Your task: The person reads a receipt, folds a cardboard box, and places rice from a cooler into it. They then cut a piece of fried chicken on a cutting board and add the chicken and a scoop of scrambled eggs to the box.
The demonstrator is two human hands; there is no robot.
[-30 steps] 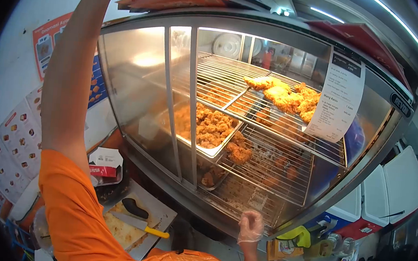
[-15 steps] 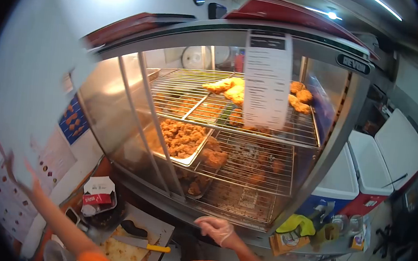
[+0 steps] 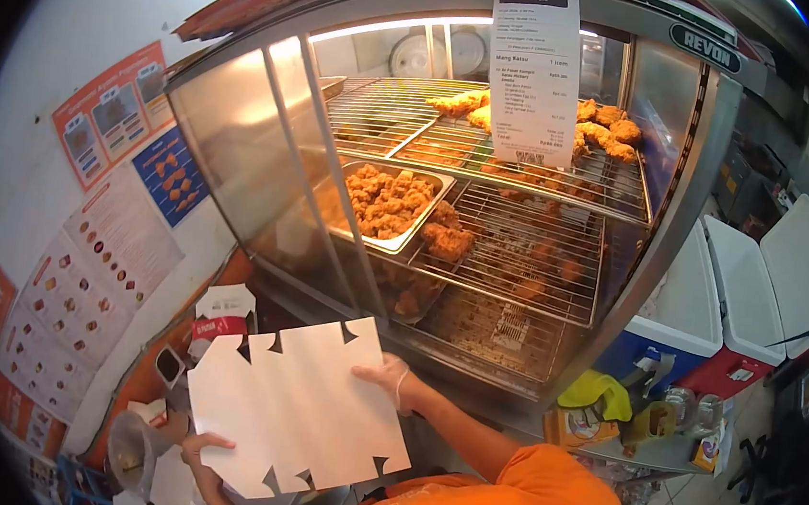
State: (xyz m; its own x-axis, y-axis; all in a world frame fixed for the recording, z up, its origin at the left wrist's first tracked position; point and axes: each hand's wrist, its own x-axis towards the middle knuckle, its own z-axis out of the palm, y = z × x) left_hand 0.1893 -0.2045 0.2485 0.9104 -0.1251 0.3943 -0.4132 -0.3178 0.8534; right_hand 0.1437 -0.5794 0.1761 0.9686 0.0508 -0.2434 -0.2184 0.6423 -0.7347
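A flat white cardboard box blank (image 3: 300,402) with notched edges is spread in front of me, below the glass food warmer. At its lower left corner, my left hand (image 3: 204,449) grips the edge, thumb on top. My right hand (image 3: 386,380), in a clear glove, pinches the upper right edge. The blank hides most of the cutting board area beneath it. Just behind its upper left corner stands a folded white and red box (image 3: 223,312).
The lit warmer holds a metal tray (image 3: 396,243) of fried chicken pieces and wire racks (image 3: 530,244) with more. An order slip (image 3: 535,81) hangs on its front. Cooler boxes (image 3: 678,315) stand at right; a plastic tub (image 3: 130,450) sits lower left.
My left hand was stretched out toward the left wall and has come back with the cardboard blank. My right hand has moved up and left onto it. The knife and board are now covered.
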